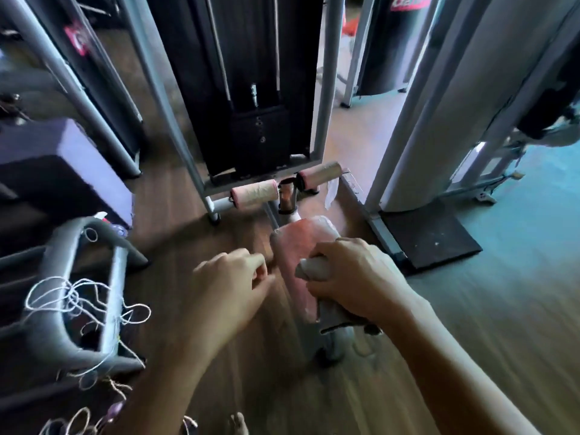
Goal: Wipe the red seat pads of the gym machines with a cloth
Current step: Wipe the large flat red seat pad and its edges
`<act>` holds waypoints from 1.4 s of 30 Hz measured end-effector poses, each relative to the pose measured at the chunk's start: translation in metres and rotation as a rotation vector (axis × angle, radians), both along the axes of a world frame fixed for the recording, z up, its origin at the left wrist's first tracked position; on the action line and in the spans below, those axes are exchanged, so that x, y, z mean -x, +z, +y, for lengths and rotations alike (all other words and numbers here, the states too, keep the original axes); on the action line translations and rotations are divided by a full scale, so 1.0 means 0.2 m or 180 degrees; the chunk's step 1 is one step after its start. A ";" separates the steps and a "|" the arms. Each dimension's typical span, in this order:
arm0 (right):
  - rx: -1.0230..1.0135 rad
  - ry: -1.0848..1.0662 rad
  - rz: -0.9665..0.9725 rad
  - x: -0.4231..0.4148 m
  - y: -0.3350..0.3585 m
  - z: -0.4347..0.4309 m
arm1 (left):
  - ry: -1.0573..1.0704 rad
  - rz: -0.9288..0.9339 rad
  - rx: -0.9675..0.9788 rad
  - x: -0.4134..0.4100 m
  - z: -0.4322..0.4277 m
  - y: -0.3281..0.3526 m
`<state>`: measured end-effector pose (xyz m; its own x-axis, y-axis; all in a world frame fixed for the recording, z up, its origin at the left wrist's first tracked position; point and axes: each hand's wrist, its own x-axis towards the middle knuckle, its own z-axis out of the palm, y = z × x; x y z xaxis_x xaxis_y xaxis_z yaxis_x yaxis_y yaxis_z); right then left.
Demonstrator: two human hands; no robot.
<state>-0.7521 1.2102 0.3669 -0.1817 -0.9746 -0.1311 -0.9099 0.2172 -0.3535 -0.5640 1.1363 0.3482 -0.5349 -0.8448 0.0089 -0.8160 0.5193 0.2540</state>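
— Seat pad (295, 246) first: where does it lie from our hands?

— Right under them, low and just ahead of us. It is a narrow red pad, and its long axis runs away from us toward the weight stack (251, 89). The near half is under our right hand (354, 277); the far end is bare.

— Which hand is nearer?

— The right one. It rests on the pad with its fingers curled round a bunched grey cloth (314, 268), and a loose end of the cloth hangs over the pad's near edge. Our left hand (229, 284) hovers just beside the pad's left edge, apart from it. Its fingers are loosely curled and, as far as we can see, hold nothing.

— So we judge the stroke goes lengthways?

— We think so. Pushing forward along the pad, away from us, would carry the cloth to the bare far end.

— What is the pad like?

— It has a smooth, vinyl-looking skin, faded pale in patches, with rounded corners and a cushioned thickness. It sits on a pale metal post (337, 337). The cloth looks soft and thick, though blur hides its weave.

— And around it?

— Beyond the far end, two pinkish foam rollers (255, 194) lie crosswise, at right angles to the pad. The floor (175, 240) is wood-look planking. A black mat (433, 240) lies to the right, and a grey tube frame (62, 324) tangled with white string (78, 296) stands to our left.
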 end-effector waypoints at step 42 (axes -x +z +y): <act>-0.0167 0.4529 -0.0329 -2.32 0.06 1.93 | 0.5294 0.0223 0.0034 -1.76 3.40 0.01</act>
